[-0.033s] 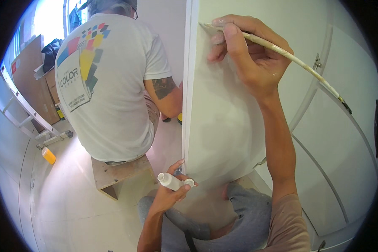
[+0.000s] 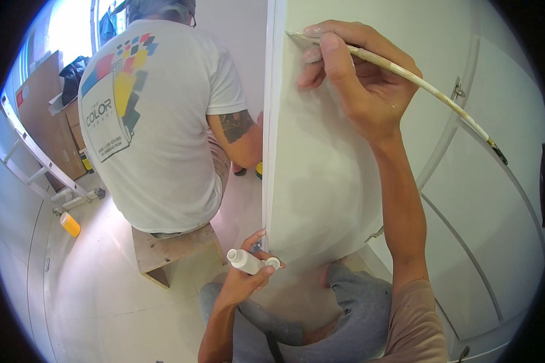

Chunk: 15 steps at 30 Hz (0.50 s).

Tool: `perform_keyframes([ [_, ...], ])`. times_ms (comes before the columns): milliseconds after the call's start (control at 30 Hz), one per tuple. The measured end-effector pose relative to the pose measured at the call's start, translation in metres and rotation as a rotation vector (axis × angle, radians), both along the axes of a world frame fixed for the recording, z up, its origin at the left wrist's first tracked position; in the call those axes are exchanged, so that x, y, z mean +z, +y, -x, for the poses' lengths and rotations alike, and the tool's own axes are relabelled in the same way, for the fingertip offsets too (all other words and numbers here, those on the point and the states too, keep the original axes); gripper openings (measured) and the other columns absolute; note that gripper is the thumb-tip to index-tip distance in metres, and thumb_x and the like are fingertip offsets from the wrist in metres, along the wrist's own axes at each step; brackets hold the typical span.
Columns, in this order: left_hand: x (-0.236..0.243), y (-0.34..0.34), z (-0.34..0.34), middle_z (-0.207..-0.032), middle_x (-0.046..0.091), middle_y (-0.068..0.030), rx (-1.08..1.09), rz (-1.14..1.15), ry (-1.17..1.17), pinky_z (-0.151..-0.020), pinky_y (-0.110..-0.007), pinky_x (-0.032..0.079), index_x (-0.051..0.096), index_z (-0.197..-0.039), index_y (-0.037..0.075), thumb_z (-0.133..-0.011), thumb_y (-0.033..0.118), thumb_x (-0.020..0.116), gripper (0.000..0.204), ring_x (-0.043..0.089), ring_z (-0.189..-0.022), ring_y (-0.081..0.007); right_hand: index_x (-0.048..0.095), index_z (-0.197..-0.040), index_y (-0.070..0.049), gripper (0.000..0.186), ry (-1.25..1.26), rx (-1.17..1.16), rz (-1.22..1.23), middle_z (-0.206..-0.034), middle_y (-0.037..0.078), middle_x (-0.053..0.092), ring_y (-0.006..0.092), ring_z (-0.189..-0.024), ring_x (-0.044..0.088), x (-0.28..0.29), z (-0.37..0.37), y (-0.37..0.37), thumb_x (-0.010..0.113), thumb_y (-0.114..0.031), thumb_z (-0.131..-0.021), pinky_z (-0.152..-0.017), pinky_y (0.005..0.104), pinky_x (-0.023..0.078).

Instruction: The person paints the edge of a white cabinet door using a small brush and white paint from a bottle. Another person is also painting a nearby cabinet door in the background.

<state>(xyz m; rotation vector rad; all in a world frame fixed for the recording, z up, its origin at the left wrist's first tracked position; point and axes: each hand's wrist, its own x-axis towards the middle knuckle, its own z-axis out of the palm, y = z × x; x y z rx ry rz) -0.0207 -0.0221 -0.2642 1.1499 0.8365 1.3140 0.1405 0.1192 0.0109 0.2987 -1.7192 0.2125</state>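
My right hand point(image 2: 372, 81) is closed around a thin, paint-stained paintbrush point(image 2: 445, 91). The brush tip touches or nearly touches the white door panel point(image 2: 330, 175), close to its upper left edge. Curled against the panel, my other right fingers sit beside the tip. Lower down, my left hand point(image 2: 243, 284) grips a small white bottle point(image 2: 246, 261), tilted with its mouth uncovered. A round white cap point(image 2: 273, 263) is held at the same fingers. Some left fingertips reach the panel's lower edge.
At the left a person point(image 2: 154, 121) in a white printed shirt sits on a low wooden stool point(image 2: 175, 248), back turned. Behind are a ladder point(image 2: 33, 151), cardboard point(image 2: 45, 121) and an orange container point(image 2: 70, 224). White cabinet doors point(image 2: 496, 169) with metal hinges stand at my right.
My right hand and the brush tip have shifted very slightly left on the panel. My left hand and the bottle have stayed in place.
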Motion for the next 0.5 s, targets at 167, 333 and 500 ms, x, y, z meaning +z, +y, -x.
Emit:
perform_keyframes([
  [167, 0.004, 0.008, 0.0, -0.093, 0.07, -0.0114, -0.002, 0.004, 0.001, -0.047, -0.023, 0.037, 0.022, -0.149, 0.011, -0.09, 0.004, 0.063, 0.073, 0.044, -0.051, -0.0065, 0.068, -0.088, 0.008, 0.011, -0.129, -0.029, -0.034, -0.069, 0.011, 0.065, 0.0149, -0.052, 0.062, 0.001, -0.008, 0.006, 0.057, 0.005, -0.087, -0.044, 0.0241, 0.051],
  [333, 0.008, 0.012, -0.002, -0.092, 0.07, -0.0118, -0.001, -0.006, -0.013, -0.047, -0.023, 0.037, 0.022, -0.149, 0.011, -0.089, 0.004, 0.064, 0.073, 0.044, -0.05, -0.0066, 0.067, -0.085, 0.01, 0.011, -0.086, -0.09, -0.023, -0.069, 0.012, 0.064, 0.0149, -0.051, 0.062, 0.001, -0.007, 0.01, 0.058, 0.005, -0.086, -0.043, 0.024, 0.05],
  [500, 0.013, 0.015, -0.004, -0.092, 0.07, -0.0118, 0.009, 0.016, -0.005, -0.047, -0.023, 0.037, 0.023, -0.149, 0.011, -0.089, 0.003, 0.064, 0.074, 0.044, -0.05, -0.0068, 0.067, -0.085, 0.01, 0.011, -0.07, -0.1, -0.105, -0.068, 0.013, 0.064, 0.0151, -0.051, 0.061, 0.0, -0.007, 0.019, 0.057, 0.006, -0.085, -0.043, 0.0242, 0.05],
])
